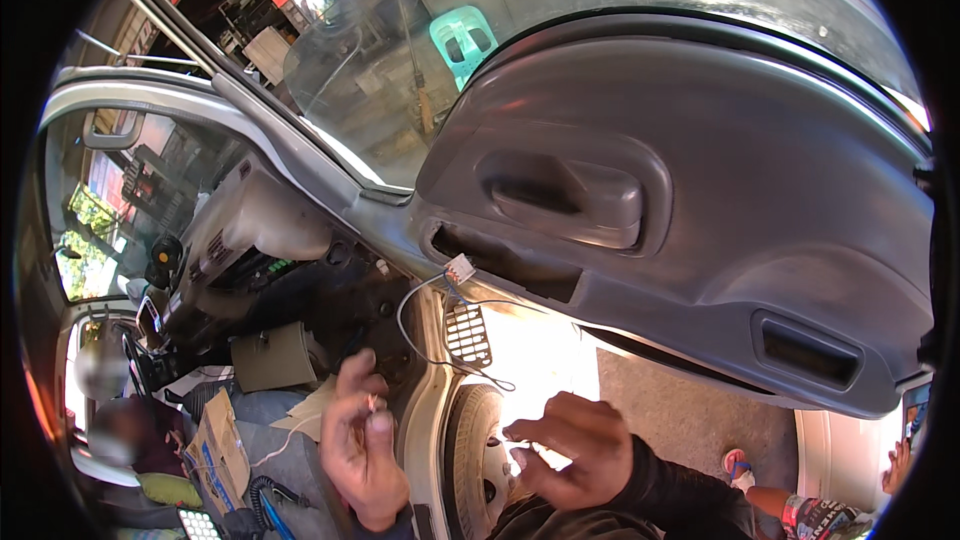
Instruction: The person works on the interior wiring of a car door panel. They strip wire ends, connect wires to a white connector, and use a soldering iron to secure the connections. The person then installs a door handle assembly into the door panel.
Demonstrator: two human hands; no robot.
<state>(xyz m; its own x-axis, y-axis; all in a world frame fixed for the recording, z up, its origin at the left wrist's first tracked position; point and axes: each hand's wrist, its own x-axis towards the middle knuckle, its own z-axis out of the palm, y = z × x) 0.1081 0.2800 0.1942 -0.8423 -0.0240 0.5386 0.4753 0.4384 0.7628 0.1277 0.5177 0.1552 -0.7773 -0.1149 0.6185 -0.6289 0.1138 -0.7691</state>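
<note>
My left hand (365, 450) is raised beside the seat, thumb and fingertips pinched together. A tiny reddish-white bit shows between them, too small to name. To its right, my right hand (580, 452) hovers over the wheel, with thumb and index finger apart and nothing visible between them; the other fingers curl. Above both hands, a white wire connector (459, 269) lies at the edge of an open slot in the grey door panel (760, 170). A grey cable (401, 310) loops down from the connector past the door frame, touching neither hand.
The vehicle's door stands open, with a pull handle (570, 202) on its panel. Below are a tire (470, 450) and a slotted step (468, 335). Inside lie cardboard (215, 455) and an open compartment lid (275, 358). Another person's slippered foot (738, 467) and hand (896, 467) appear at right.
</note>
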